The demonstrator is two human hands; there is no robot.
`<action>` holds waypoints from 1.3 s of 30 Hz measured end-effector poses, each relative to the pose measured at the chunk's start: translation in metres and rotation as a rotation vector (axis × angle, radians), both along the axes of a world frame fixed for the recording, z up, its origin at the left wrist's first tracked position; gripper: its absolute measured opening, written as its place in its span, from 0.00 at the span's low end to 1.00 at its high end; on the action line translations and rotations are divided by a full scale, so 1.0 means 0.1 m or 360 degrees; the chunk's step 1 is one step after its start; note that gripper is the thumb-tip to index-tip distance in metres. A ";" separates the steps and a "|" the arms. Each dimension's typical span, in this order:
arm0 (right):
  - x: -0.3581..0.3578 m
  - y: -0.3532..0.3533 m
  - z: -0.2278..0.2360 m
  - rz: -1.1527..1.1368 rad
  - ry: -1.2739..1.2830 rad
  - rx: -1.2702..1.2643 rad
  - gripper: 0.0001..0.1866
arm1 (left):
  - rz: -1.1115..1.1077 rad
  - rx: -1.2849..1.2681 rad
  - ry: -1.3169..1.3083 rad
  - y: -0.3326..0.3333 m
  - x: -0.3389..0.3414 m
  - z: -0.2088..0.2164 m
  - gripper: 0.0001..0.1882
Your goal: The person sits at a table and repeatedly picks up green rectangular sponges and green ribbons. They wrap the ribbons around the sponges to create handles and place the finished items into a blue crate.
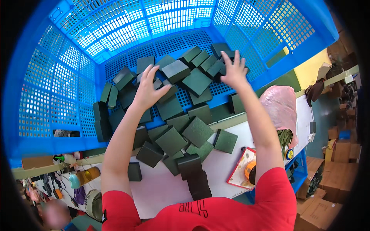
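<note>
While both arms are stretched into the tipped blue crate point(58, 96), dark green blocks point(196, 81) are raked toward the white table point(162, 188).
Left hand point(148, 90) is laid splay-fingered, gripping nothing, on blocks at frame centre; right hand point(233, 69), likewise spread, presses blocks at upper centre. Spilled blocks are heaped at the crate mouth, probably for easy reach.

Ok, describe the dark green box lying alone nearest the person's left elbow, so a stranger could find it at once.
Start at the big blue mesh crate tipped onto the white table, with dark green boxes spilling from its mouth. Follow the person's left forearm back from the left hand toward the red sleeve. The small square box just beside it lies flat and apart from the heap, touching no other box.
</note>
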State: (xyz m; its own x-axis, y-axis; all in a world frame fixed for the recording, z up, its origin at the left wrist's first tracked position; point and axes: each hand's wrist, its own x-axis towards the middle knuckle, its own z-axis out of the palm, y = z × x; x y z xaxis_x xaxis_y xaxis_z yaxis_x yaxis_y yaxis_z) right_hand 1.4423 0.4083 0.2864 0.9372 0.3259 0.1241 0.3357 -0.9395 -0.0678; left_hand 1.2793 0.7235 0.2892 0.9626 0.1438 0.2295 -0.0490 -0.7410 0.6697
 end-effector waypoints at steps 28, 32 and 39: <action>-2.54 0.18 0.31 0.0882 0.0557 0.1287 0.36 | 0.0259 0.0160 -0.0353 -0.63 -1.76 0.99 0.38; -3.24 0.16 0.07 0.1158 0.0851 0.1291 0.38 | 0.0385 0.0035 -0.0154 -0.65 -2.84 0.81 0.39; -3.56 0.19 0.02 0.1546 0.0889 0.0905 0.39 | 0.0523 -0.0194 0.0572 -0.60 -3.69 0.60 0.46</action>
